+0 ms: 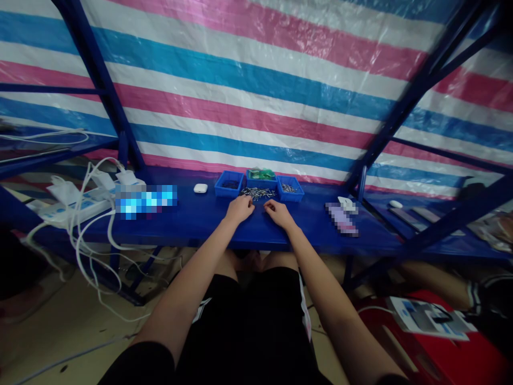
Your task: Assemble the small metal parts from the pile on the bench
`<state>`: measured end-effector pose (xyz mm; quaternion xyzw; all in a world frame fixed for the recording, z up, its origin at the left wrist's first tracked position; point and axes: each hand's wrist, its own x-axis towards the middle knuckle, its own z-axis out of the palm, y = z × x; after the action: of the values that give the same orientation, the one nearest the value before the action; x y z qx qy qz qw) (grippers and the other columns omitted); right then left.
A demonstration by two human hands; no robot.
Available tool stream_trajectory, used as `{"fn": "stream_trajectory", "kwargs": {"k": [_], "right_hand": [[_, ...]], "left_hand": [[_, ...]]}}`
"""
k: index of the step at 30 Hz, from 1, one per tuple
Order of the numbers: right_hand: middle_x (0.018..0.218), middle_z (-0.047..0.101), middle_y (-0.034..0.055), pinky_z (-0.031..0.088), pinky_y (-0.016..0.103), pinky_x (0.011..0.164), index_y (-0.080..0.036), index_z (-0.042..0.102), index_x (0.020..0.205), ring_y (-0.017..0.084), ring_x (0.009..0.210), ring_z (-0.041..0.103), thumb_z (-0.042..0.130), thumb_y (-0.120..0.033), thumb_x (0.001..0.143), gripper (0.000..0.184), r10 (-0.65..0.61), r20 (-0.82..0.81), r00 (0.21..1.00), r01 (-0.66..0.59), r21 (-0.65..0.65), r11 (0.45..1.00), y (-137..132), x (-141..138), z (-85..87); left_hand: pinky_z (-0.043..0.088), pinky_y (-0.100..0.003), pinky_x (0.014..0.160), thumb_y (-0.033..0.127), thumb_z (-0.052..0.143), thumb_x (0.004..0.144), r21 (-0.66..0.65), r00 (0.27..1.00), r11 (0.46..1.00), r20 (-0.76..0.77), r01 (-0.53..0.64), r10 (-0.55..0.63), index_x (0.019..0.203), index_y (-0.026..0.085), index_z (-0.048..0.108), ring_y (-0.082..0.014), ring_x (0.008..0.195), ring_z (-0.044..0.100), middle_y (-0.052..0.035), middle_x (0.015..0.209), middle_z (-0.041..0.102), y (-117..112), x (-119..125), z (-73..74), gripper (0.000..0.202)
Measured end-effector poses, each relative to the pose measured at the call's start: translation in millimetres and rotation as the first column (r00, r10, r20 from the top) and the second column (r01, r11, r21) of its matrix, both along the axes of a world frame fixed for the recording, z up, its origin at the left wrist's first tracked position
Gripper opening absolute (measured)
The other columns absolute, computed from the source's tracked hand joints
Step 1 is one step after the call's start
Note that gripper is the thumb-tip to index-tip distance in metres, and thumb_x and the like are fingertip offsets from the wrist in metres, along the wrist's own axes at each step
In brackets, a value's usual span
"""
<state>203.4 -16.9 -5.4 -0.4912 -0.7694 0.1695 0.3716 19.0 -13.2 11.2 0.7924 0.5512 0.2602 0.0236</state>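
A loose pile of small silver screws or nails (258,193) lies on the blue table (192,222) in front of three small bins. My left hand (241,209) rests at the near left edge of the pile, fingers curled and closed. Just right of it is my right hand (279,214), with its fingers bent together in a pinch. Anything in either hand is too small or hidden to make out. The left blue bin (217,190) holds dark small parts. Green plastic packets (261,174) fill the middle bin, and the right blue bin (300,195) holds silvery pieces.
A white earbud case (200,188) lies left of the bins. Farther left are a power strip (82,209) and tangled white cables. A blurred-out phone (342,219) and a white item (347,205) lie to the right. Blue frame posts and a striped sheet (248,80) stand behind.
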Motion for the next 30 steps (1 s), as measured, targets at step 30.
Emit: {"fn": "stream_trajectory", "kwargs": {"k": [30], "right_hand": [[0.075, 0.064, -0.0001, 0.043, 0.025, 0.068, -0.020, 0.061, 0.087, 0.013, 0.069, 0.058, 0.046, -0.023, 0.077, 0.018, 0.015, 0.008, 1.000, -0.015, 0.005, 1.000, 0.0, 0.1, -0.5]], "left_hand": [[0.044, -0.026, 0.070, 0.020, 0.047, 0.078, 0.009, 0.964, 0.979, 0.177, 0.202, -0.200, 0.096, 0.019, 0.058, -0.0166, 0.082, 0.059, -0.0044, 0.093, 0.064, 0.8, 1.3, 0.2, 0.021]]}}
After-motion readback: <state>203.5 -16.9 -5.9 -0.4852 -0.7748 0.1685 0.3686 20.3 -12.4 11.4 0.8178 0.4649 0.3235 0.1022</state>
